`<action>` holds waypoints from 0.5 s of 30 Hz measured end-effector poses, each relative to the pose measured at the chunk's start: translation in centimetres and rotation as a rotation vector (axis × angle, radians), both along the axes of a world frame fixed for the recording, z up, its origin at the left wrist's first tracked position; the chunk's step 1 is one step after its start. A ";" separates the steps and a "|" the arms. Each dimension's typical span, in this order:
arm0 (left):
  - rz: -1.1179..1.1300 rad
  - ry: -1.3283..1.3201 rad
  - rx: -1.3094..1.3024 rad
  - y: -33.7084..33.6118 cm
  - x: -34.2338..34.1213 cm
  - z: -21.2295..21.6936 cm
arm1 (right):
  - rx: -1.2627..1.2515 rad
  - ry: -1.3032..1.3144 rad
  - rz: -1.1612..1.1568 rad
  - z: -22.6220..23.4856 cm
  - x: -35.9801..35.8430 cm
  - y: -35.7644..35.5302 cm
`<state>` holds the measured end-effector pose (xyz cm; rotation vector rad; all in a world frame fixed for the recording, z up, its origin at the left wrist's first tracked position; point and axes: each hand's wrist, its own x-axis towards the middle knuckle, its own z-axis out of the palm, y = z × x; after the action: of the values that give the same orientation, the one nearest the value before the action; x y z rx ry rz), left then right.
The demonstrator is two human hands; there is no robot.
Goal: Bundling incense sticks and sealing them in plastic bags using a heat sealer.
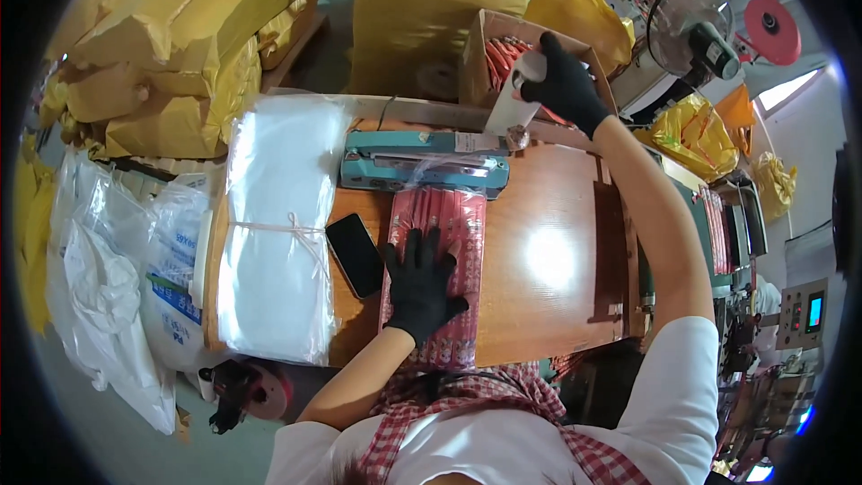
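Observation:
My left hand point(420, 286), in a black glove, lies flat with fingers spread on a clear bag of red patterned packets point(460, 287). The bag's far end reaches onto a teal bag sealer point(359, 166). At the far right of the table, my right hand point(567, 85), also black-gloved, is closed about a white cylinder point(514, 108) whose lower end stands at the sealer's right end. Some of its fingers are hidden, and I cannot tell whether the cylinder is joined to the sealer. Left of the bag lies a black phone point(356, 254).
A tied stack of clear plastic bags point(274, 305) covers the table's left side. Behind the sealer stands a cardboard box point(474, 63) with red packets in it. Yellow-wrapped bundles point(431, 9) rise beyond the table, and a fan point(690, 27) is at the far right.

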<state>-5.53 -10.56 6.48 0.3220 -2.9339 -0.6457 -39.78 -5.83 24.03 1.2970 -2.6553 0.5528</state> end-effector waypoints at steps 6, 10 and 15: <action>0.021 0.120 0.026 -0.2 0.2 -1.2 | -0.228 -0.045 0.284 9.2 -2.2 -6.7; 0.048 0.108 0.059 -0.5 0.2 -0.6 | -0.272 0.042 0.093 8.7 0.3 -11.8; 0.023 0.149 0.129 -0.2 -0.2 -1.2 | -0.211 0.105 -0.094 -1.8 -4.7 -16.4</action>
<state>-5.71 -10.75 5.29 0.3057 -2.7503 -0.8206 -44.47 -22.20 22.27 1.1047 -2.4799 0.7084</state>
